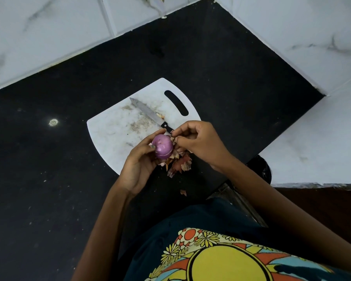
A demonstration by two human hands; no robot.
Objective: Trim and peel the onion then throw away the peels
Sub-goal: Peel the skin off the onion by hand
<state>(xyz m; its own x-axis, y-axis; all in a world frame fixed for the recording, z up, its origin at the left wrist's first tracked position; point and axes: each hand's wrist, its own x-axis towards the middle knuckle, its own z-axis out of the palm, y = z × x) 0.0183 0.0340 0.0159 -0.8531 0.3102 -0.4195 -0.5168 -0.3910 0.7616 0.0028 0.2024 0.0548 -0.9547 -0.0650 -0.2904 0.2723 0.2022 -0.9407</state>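
Observation:
My left hand (139,161) holds a purple onion (162,146) just above the near right corner of a white cutting board (114,134). Most of the onion's surface shows smooth and bare. My right hand (197,141) pinches a strip of dry peel at the onion's right side. A heap of brown and reddish peels (179,163) lies under both hands on the board's edge and the counter. A knife (150,113) with a black handle rests on the board, blade pointing away to the left.
The black counter (49,169) runs into a corner of white marbled tile walls (49,27). One loose peel scrap (183,192) lies near the counter's front edge. A dark round object (260,167) sits at the right, beyond the counter's edge.

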